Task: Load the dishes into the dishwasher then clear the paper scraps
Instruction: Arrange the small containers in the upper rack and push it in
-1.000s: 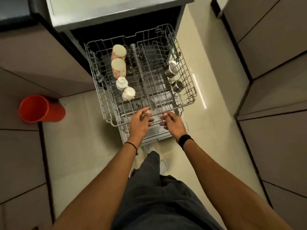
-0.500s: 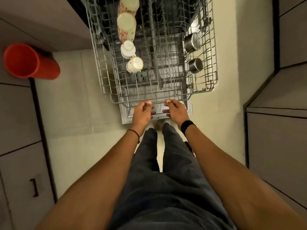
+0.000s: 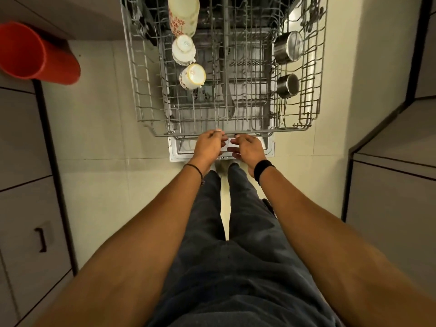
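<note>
The grey wire dishwasher rack is pulled out over the open dishwasher door. On its left side sit a tall floral cup, a white cup and a floral teacup. Two steel pots lie on the right side. My left hand and my right hand both grip the rack's front rail, side by side near the middle, fingers curled under it. No paper scraps are in view.
A red bin lies tipped against the cabinets at the left. Grey cabinets line the left, and more cabinets the right. My legs in dark trousers stand on the pale tiled floor.
The view has tilted down and closer to the rack, so the rack's back is cut off at the top. Both hands stay on the front rail.
</note>
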`<state>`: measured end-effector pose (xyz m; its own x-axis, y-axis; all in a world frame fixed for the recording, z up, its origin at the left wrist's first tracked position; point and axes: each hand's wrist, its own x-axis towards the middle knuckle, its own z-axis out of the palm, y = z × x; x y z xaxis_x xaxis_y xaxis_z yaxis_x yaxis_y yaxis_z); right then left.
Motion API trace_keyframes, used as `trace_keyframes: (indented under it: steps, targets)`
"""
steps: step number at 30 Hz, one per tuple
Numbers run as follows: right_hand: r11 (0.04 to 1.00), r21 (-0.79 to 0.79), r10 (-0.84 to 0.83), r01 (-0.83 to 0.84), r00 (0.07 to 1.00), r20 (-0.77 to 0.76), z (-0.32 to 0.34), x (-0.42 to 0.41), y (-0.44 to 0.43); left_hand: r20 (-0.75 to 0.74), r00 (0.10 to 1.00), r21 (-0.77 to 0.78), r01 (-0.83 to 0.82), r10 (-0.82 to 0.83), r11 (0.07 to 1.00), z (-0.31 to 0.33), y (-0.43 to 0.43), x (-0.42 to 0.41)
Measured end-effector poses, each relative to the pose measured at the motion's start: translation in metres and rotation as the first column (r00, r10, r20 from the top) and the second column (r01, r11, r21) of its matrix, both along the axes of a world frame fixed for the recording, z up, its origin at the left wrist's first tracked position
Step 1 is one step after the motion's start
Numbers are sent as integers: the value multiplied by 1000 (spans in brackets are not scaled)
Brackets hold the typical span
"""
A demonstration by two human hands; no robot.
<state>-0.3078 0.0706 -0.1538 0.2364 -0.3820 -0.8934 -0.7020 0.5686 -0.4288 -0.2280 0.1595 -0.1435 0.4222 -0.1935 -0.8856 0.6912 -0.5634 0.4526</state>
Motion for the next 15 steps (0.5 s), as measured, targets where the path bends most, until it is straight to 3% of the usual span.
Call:
trace_keyframes:
  steps: [4,10,15]
  targets:
    - [1000,-11,-6,6,1000,-9,-2,-1,-1,-39,999,75,5,-2,997,-5,-3,-3]
    - [1000,-18,-1,0,1000,-26,-6,-3,-13,-117,965,34,-231,234,972,-10,-9,-12]
    - [1000,-19,20,-20,1000,-10,-6,1,-17,-144,945,9,-295,294,955,-14,-5,-12]
